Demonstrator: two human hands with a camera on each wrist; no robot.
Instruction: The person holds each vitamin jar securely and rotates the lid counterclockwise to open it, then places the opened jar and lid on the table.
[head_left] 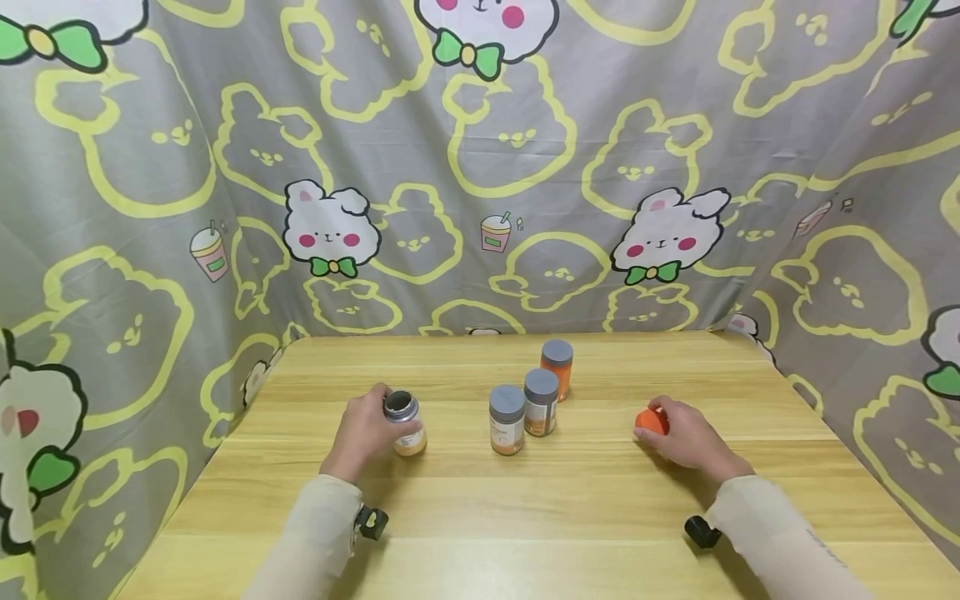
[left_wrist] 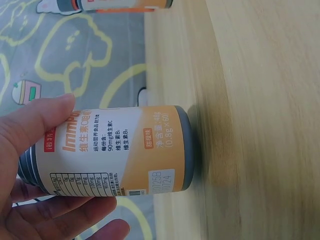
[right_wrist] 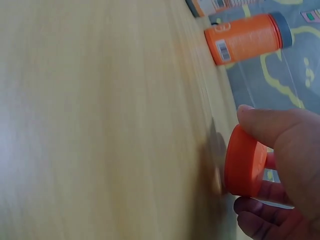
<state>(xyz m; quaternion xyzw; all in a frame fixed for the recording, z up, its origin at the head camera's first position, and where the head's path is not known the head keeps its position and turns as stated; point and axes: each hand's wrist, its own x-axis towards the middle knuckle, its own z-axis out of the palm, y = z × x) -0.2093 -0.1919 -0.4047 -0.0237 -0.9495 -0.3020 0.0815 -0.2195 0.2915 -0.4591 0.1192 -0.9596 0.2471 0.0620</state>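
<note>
At the left of the table, my left hand [head_left: 369,433] grips a lidless supplement bottle [head_left: 408,440] by its upper part. The bottle stands upright, its dark mouth facing up. In the left wrist view, the thumb and fingers wrap the white and orange label [left_wrist: 145,150]. Over on the right side, my right hand [head_left: 692,439] pinches an orange bottle cap [head_left: 651,422] between thumb and fingers. The right wrist view shows the cap [right_wrist: 242,162] close to the tabletop; whether it touches cannot be told.
Between my hands stand a grey-lidded bottle [head_left: 507,421], a second one [head_left: 541,405] beside it, and an orange bottle [head_left: 564,377] behind, also with a grey lid. The wooden table [head_left: 480,517] ends at a patterned curtain [head_left: 420,167] at the back and sides.
</note>
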